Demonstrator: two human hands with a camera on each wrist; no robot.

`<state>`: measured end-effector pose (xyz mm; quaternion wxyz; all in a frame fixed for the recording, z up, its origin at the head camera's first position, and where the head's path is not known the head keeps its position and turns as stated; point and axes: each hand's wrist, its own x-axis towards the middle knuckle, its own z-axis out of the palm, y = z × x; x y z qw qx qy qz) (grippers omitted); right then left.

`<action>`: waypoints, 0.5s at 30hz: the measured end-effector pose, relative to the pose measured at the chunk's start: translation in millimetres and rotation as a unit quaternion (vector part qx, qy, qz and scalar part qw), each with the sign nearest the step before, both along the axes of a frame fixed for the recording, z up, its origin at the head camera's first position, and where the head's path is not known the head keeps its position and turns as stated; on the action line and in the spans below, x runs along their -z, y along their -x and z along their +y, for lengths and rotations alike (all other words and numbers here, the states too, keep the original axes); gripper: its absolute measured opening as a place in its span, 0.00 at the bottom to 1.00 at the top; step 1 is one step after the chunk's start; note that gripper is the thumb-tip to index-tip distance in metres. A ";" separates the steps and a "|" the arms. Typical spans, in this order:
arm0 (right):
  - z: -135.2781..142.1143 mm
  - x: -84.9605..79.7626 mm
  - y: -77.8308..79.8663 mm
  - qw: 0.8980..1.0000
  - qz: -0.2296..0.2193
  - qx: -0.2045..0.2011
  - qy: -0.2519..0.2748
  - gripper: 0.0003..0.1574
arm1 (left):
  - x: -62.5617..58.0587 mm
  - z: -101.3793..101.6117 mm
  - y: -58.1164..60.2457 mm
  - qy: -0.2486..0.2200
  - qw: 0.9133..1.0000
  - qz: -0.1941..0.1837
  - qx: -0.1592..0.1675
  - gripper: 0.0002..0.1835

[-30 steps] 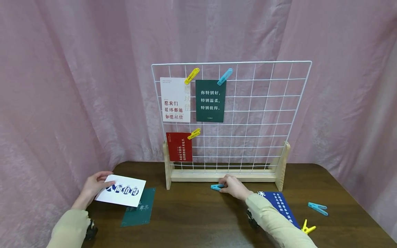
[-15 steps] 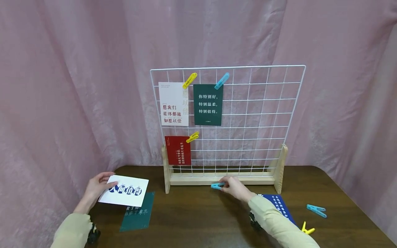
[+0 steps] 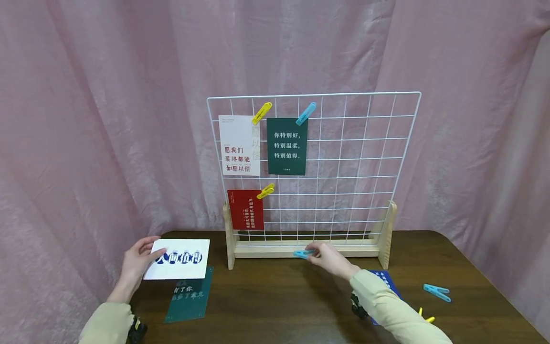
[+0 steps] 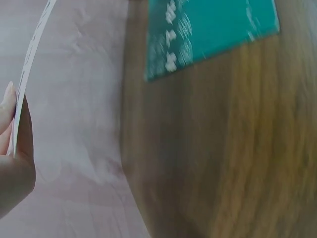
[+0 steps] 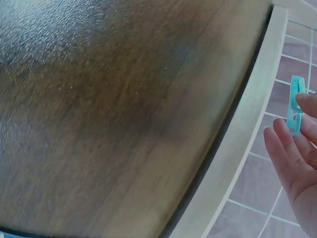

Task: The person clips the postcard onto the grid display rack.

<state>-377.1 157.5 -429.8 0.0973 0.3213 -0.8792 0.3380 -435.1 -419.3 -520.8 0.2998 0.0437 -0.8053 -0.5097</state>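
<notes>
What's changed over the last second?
In the head view, the left hand moved right and slightly up with its white card, levelling it and baring more of the green card below. The right hand rose slightly with its blue clip. Nothing was newly gripped or let go. Unchanged: the rack, its three clipped cards, the loose blue clip.

Below the right hand (image 3: 328,258), a brown counter (image 3: 253,306). Just behind that hand, a wire rack (image 3: 317,177); leftward and higher, clipped there, a red-lettered card (image 3: 238,145), green card (image 3: 286,147) and red card (image 3: 243,210). Right of the hand, a partly hidden navy card (image 3: 385,278); farther right, a loose yellow clip (image 3: 430,319) and a loose blue clip (image 3: 436,292). Near the left hand (image 3: 136,262), lower and rightward, a teal card (image 3: 189,303). Beyond both hands, pink curtain (image 3: 107,105).
</notes>
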 end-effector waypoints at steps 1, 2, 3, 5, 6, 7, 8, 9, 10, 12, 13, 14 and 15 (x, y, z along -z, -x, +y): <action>0.6 -0.9 -0.3 1.000 0.000 -0.001 0.002 0.13 | 1.9 0.8 2.6 -0.005 1.000 0.008 -0.006 0.30; 1.4 -1.5 -0.3 1.000 0.002 0.000 0.004 0.13 | 2.8 1.8 4.4 -0.010 1.000 0.015 -0.006 0.30; 2.0 -2.5 -0.9 1.000 0.003 0.000 0.007 0.13 | 3.4 3.8 5.7 -0.012 1.000 0.023 -0.008 0.30; 3.5 -4.0 -1.2 1.000 0.011 -0.001 0.008 0.13 | 3.0 8.7 8.2 -0.016 0.999 0.037 -0.003 0.29; 4.1 -5.1 -1.7 1.000 0.014 -0.001 0.008 0.13 | 2.1 11.7 8.6 -0.016 0.999 0.042 0.004 0.29; 4.5 -6.1 -2.3 1.000 0.017 -0.002 0.010 0.13 | 0.7 15.6 9.1 -0.018 0.999 0.049 0.011 0.29; 5.3 -7.3 -2.9 1.000 0.017 -0.005 0.012 0.13 | -1.1 19.6 9.4 -0.024 0.998 0.055 0.021 0.29; 6.0 -8.5 -3.7 1.000 0.018 -0.007 0.013 0.13 | -2.5 23.8 10.0 -0.029 0.997 0.060 0.031 0.29; 6.8 -9.6 -4.2 1.000 0.021 -0.010 0.015 0.13 | -4.6 28.3 10.7 -0.040 0.996 0.065 0.041 0.29; 8.1 -12.2 -5.8 0.999 0.026 -0.012 0.019 0.13 | -8.4 37.3 12.7 -0.060 0.994 0.074 0.058 0.29; 8.9 -13.4 -6.4 0.999 0.028 -0.014 0.023 0.13 | -10.1 41.6 14.2 -0.067 0.993 0.077 0.067 0.29; 9.6 -14.7 -7.1 0.999 0.031 -0.016 0.026 0.13 | -11.2 45.7 16.0 -0.072 0.991 0.079 0.075 0.30; 10.3 -16.0 -7.6 0.999 0.036 -0.015 0.027 0.13 | -11.4 49.1 18.6 -0.074 0.990 0.085 0.084 0.30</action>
